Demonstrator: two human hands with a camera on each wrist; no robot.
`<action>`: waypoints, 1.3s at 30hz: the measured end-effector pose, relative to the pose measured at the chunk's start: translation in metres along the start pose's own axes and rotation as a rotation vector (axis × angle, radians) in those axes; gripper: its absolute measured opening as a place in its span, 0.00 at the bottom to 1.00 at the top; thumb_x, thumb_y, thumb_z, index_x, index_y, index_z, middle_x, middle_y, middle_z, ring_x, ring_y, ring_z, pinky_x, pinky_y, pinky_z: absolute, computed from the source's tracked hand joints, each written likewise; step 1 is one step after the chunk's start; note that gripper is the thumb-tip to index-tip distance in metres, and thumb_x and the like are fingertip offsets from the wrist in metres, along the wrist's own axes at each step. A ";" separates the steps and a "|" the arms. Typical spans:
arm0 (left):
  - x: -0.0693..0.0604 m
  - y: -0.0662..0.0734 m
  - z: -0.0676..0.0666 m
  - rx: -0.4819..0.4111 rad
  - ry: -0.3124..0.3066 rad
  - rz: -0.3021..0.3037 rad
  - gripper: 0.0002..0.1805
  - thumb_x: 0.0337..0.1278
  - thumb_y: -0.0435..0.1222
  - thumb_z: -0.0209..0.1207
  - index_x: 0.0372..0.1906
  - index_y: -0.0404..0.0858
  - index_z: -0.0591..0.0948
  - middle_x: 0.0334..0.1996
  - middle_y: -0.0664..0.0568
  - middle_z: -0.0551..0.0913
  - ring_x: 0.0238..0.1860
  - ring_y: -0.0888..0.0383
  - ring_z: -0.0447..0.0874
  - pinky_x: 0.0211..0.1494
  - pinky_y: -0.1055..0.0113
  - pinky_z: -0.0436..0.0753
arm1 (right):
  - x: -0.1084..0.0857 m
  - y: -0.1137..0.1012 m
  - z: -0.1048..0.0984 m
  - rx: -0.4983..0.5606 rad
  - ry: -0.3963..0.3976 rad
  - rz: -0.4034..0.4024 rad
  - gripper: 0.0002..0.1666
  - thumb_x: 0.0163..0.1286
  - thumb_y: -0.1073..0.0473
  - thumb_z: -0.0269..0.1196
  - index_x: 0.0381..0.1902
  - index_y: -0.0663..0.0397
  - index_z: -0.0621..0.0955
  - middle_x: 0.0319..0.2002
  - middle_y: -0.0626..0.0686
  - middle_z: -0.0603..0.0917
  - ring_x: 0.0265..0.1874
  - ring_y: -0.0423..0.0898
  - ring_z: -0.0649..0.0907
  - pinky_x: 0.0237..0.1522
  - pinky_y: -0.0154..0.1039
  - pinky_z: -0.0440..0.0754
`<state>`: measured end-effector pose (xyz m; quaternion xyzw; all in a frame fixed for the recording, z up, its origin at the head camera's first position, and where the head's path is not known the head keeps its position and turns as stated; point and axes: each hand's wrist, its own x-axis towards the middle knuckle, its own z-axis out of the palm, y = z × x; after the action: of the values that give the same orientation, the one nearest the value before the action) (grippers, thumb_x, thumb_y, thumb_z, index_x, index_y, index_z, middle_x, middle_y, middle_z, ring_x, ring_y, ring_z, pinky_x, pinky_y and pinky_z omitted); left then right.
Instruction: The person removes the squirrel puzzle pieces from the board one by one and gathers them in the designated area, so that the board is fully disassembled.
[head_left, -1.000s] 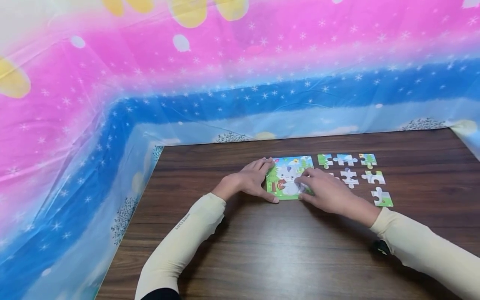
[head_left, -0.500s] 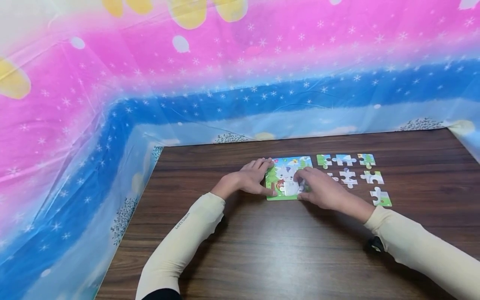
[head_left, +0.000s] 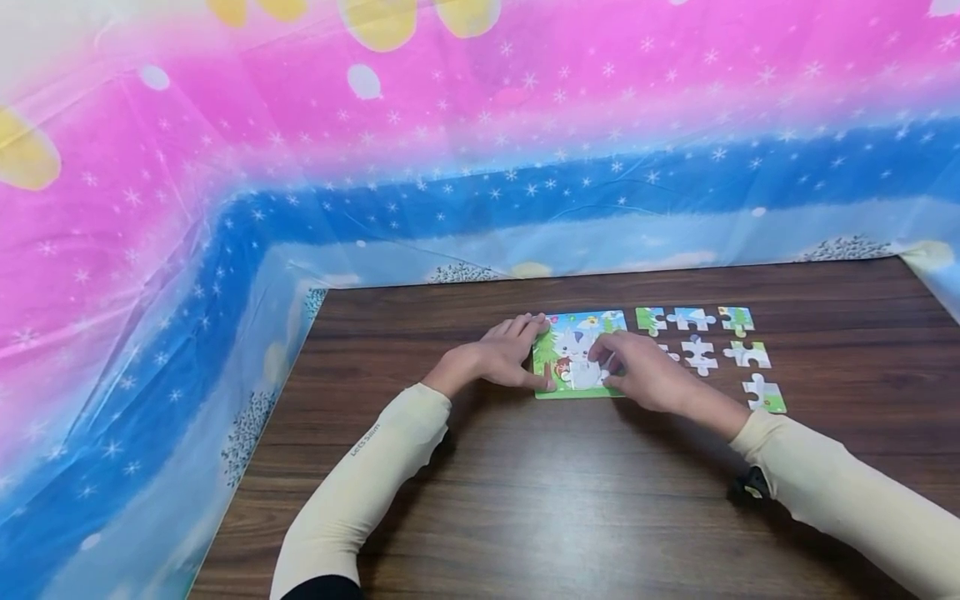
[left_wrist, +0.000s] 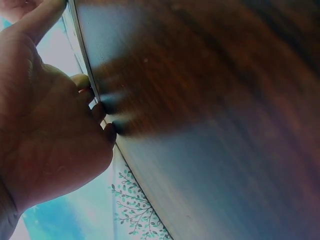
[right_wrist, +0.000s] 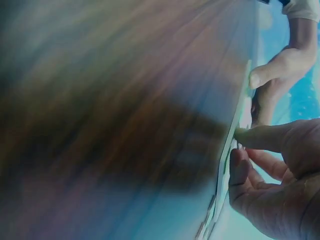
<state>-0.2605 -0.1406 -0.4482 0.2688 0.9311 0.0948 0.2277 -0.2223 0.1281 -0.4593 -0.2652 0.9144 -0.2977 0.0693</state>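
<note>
A puzzle board [head_left: 564, 394] printed with a white kitten-like animal and green trees lies flat on the table. My left hand [head_left: 508, 357] rests along its left edge, fingers extended and thumb on the lower left corner. Over the board's lower right part, my right hand [head_left: 651, 373] pinches at the edge of a pale puzzle piece [head_left: 585, 377], which seems to lie almost flat on the picture. The fingertips cover part of it. In the right wrist view, thumb and bent index finger [right_wrist: 239, 165] nearly meet at the board's edge.
Right of the board lie several loose puzzle pieces in rough rows, among them a tree piece [head_left: 738, 320], a white piece [head_left: 700, 355] and a green corner piece [head_left: 765, 395]. My right hand partly hides one. A patterned cloth [head_left: 480, 217] hangs behind the dark wooden table [head_left: 480, 500].
My right hand has shifted slightly over the board, its thumb lifting from the lower edge. The pale piece, tilted and darker before, now looks flatter. My left thumb has moved up onto the board's corner.
</note>
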 end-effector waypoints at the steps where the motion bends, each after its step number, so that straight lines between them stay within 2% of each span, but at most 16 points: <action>1: 0.000 0.000 -0.001 -0.001 -0.002 -0.001 0.61 0.67 0.68 0.58 0.88 0.47 0.38 0.89 0.49 0.35 0.89 0.47 0.33 0.90 0.48 0.45 | 0.001 0.001 0.000 -0.009 0.001 -0.006 0.18 0.64 0.71 0.73 0.52 0.59 0.85 0.46 0.56 0.88 0.44 0.51 0.88 0.49 0.49 0.90; 8: -0.001 0.001 -0.004 0.001 -0.007 0.012 0.61 0.67 0.67 0.58 0.88 0.46 0.38 0.89 0.48 0.34 0.89 0.47 0.33 0.90 0.47 0.45 | 0.006 0.003 -0.004 -0.073 -0.015 -0.041 0.16 0.65 0.70 0.72 0.51 0.58 0.86 0.46 0.56 0.89 0.44 0.50 0.89 0.48 0.49 0.90; 13: -0.002 0.001 -0.004 0.005 -0.011 0.018 0.61 0.68 0.68 0.58 0.88 0.47 0.36 0.89 0.47 0.33 0.89 0.47 0.33 0.90 0.47 0.45 | -0.001 0.005 -0.010 -0.036 0.014 -0.023 0.18 0.66 0.69 0.72 0.53 0.57 0.86 0.48 0.56 0.90 0.45 0.50 0.90 0.49 0.50 0.90; 19: -0.002 0.001 -0.003 0.012 -0.015 0.021 0.61 0.68 0.68 0.57 0.88 0.47 0.36 0.89 0.47 0.33 0.89 0.47 0.33 0.90 0.47 0.45 | -0.029 0.016 -0.030 -0.018 0.059 -0.030 0.18 0.69 0.69 0.71 0.55 0.54 0.87 0.49 0.54 0.89 0.44 0.49 0.89 0.45 0.48 0.91; 27: -0.004 0.000 -0.004 0.005 -0.014 0.014 0.61 0.68 0.68 0.57 0.88 0.47 0.37 0.89 0.48 0.33 0.89 0.47 0.33 0.90 0.46 0.45 | -0.072 0.051 -0.061 -0.140 0.125 -0.062 0.19 0.62 0.70 0.75 0.50 0.51 0.88 0.44 0.49 0.90 0.38 0.42 0.88 0.38 0.37 0.88; 33: -0.003 0.002 -0.004 0.019 -0.012 0.009 0.60 0.68 0.68 0.57 0.88 0.47 0.37 0.89 0.48 0.34 0.89 0.46 0.33 0.90 0.46 0.45 | -0.096 0.078 -0.066 -0.229 0.129 -0.061 0.19 0.60 0.70 0.77 0.48 0.52 0.88 0.40 0.45 0.89 0.35 0.39 0.86 0.35 0.35 0.86; 39: -0.003 -0.001 -0.004 0.008 -0.013 0.017 0.60 0.68 0.67 0.57 0.88 0.46 0.38 0.89 0.46 0.34 0.89 0.45 0.33 0.90 0.45 0.45 | -0.104 0.091 -0.067 -0.247 0.143 -0.063 0.19 0.58 0.71 0.77 0.46 0.53 0.87 0.37 0.44 0.87 0.33 0.38 0.85 0.33 0.35 0.83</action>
<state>-0.2603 -0.1429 -0.4441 0.2784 0.9276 0.0912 0.2317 -0.1930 0.2791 -0.4614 -0.2782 0.9380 -0.2032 -0.0386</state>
